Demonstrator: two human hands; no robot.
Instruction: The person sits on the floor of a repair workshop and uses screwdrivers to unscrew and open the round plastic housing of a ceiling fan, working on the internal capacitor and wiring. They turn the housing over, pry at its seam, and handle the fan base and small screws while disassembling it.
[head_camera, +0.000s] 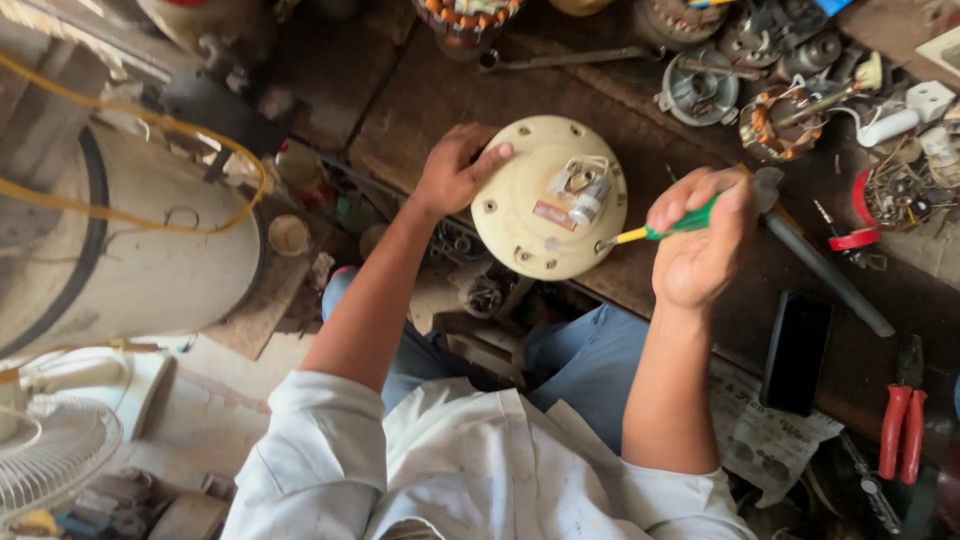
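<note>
A round cream motor housing with a small metal part and red label on top rests at the edge of a dark wooden workbench. My left hand grips its upper left rim. My right hand is closed around a screwdriver with a green and yellow handle, whose tip meets the housing's lower right rim.
A black phone and red-handled pliers lie on the bench at right, with a hammer behind my right hand. Motor stators and parts crowd the far right. A large white drum and fan grille stand left.
</note>
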